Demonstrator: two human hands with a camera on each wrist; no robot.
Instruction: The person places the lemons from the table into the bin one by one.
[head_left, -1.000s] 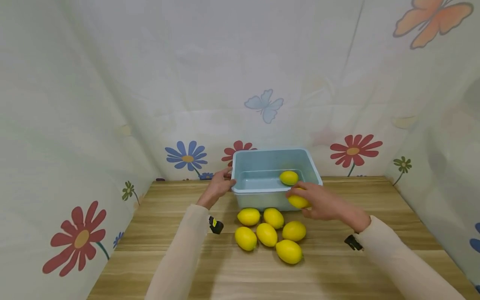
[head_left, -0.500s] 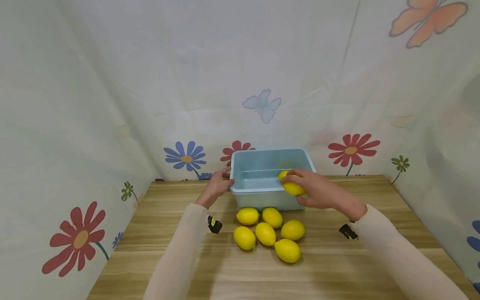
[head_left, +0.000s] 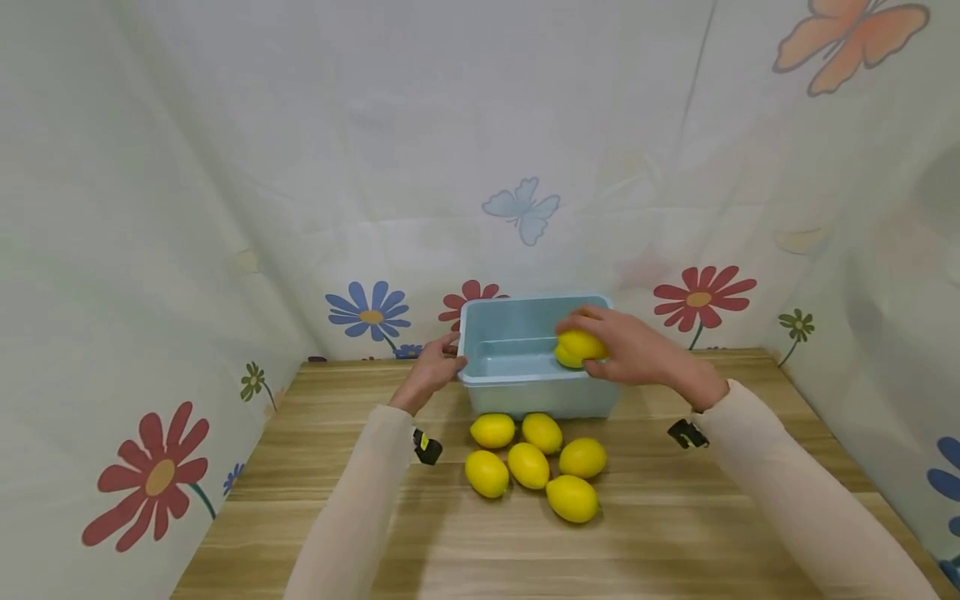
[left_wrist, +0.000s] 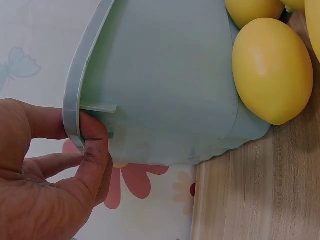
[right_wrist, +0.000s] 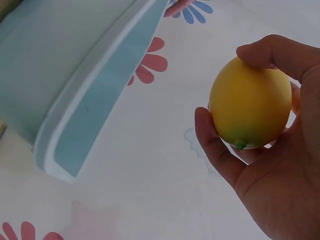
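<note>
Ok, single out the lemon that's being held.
The lemon gripped by the right hand; six other lemons lie on the table, and one partly hidden lemon lies in the blue bin.

You are holding a smooth, faintly glossy lemon [right_wrist: 250,102] and gripping a smooth, matt plastic bin [left_wrist: 165,75]. The table [head_left: 330,400] is showing streaky wood grain toward its back edge.

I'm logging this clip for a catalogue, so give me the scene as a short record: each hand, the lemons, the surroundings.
Left hand: grips the rim of the bin
Right hand: holds a lemon over the bin
In bin: one lemon, partly hidden
On table: six lemons, in front of the bin
Backdrop: pale, floral print
</note>
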